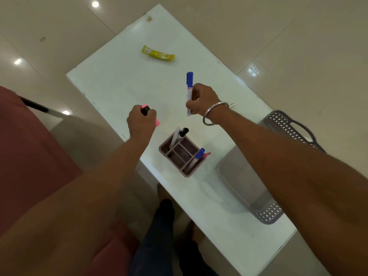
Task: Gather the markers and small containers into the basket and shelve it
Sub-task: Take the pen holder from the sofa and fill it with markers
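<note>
My left hand [140,121] is closed around a pink highlighter [157,122] with a black cap, above the table's left edge. My right hand [203,100] grips a white marker with a blue cap [189,82], held upright over the table's middle. Below both hands stands a small mauve pen holder [194,168] with compartments; it holds a white marker with a black cap [179,134], a blue-capped marker [198,154] and a pink pen tip. The grey perforated basket [270,212] sits at the table's right edge, partly hidden by my right forearm.
A yellow sachet [158,53] lies at the far end of the white table [119,80]. A red seat [29,152] is at the left. My legs and feet show under the glass top. Shiny floor tiles surround the table.
</note>
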